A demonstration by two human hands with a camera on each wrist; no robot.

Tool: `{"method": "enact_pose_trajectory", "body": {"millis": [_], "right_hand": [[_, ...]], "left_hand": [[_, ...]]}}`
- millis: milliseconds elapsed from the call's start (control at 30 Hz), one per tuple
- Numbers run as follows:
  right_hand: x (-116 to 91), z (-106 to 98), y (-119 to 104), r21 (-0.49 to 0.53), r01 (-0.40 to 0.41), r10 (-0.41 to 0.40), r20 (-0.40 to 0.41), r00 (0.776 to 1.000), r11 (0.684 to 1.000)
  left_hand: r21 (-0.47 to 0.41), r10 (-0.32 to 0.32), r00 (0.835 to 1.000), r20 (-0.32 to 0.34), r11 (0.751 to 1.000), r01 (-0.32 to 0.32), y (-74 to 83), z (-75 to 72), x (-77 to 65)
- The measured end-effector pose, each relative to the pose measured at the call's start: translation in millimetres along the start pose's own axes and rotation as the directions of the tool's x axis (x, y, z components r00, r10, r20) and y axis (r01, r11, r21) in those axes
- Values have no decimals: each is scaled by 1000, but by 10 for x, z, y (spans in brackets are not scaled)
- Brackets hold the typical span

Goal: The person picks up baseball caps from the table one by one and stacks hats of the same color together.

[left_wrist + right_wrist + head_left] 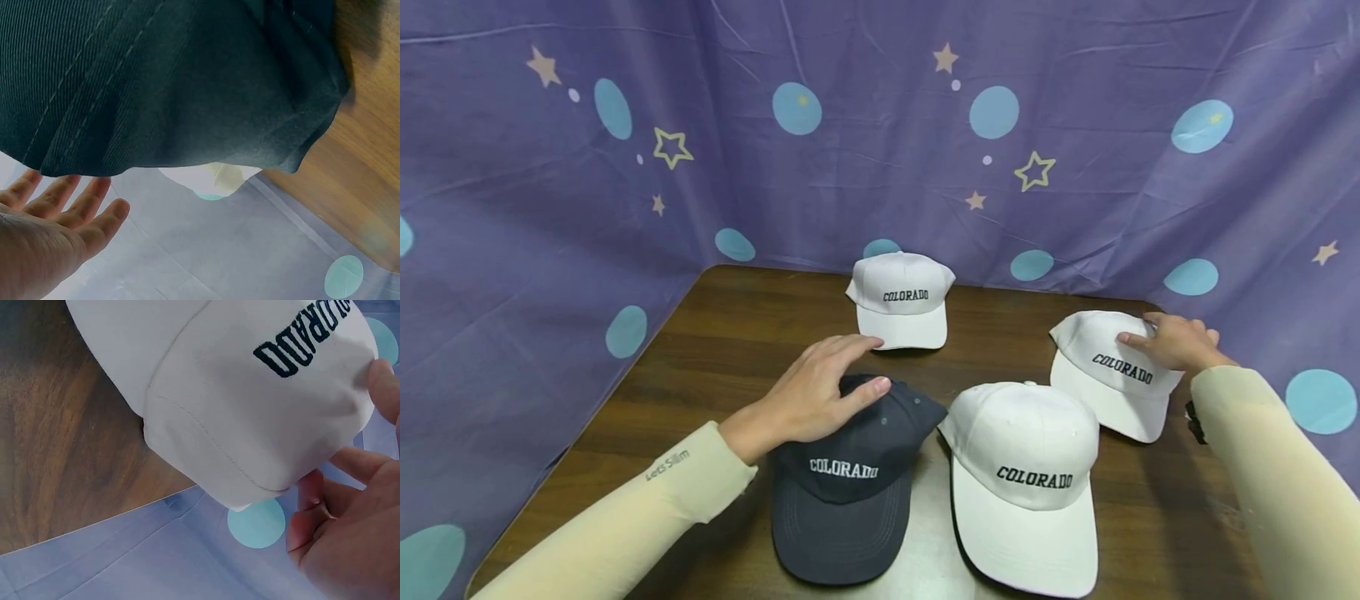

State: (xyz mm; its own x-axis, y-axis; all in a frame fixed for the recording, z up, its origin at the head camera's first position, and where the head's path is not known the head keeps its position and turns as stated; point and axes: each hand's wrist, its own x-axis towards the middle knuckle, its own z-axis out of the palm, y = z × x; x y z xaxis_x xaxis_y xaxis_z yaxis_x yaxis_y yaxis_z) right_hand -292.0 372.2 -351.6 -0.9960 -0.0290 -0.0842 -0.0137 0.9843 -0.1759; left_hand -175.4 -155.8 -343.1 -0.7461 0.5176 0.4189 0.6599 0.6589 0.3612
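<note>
A dark navy baseball cap (842, 517) with white COLORADO lettering lies on the near left of the table, brim toward me. My left hand (808, 396) hovers at its crown with fingers and thumb extended; in the left wrist view the fingers (94, 222) spread by the cap's edge, not curled round it. On the right, my right hand (1183, 343) grips the crown of a white baseball cap (1097, 396) with black COLORADO lettering. The right wrist view shows the thumb (384, 390) on the crown's front and the other fingers behind it.
Another white COLORADO cap (1026, 533) sits close to the navy one, at its right. A third white cap (901, 287) stands near the back edge of the brown wooden table (715, 333). A purple curtain (880, 167) with stars and blue dots hangs behind and at the sides.
</note>
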Motion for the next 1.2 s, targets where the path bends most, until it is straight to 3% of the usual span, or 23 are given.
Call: {"method": "enact_pose_trajectory", "body": {"millis": [167,300,500,733,867,967,1200], "right_hand": [[-38,-22,45,10,-20,19,39,999,1000],[-35,-17,90,101,-28,27,18,999,995],[-43,-39,99,310,16,-14,-10,1000,951],[-107,-190,72,390,7,-3,-9,1000,921],[-138,-248,101,463,5,3,-16,1000,886],[-168,-272,119,550,12,7,-33,999,835],[-272,-371,66,654,53,37,-123,992,754]], "left_hand": [[1,-5,1000,1,1000,5,2,1,-3],[4,-7,1000,0,1000,7,0,2,-4],[-3,-7,1000,-3,1000,7,-6,-10,-17],[-16,-21,1000,-6,1000,21,-16,-32,-37],[-13,-13,1000,-11,1000,13,-7,-36,-47],[-11,-7,1000,-16,1000,7,8,-38,-52],[-13,1,1000,-19,1000,-2,8,-39,-56]]}}
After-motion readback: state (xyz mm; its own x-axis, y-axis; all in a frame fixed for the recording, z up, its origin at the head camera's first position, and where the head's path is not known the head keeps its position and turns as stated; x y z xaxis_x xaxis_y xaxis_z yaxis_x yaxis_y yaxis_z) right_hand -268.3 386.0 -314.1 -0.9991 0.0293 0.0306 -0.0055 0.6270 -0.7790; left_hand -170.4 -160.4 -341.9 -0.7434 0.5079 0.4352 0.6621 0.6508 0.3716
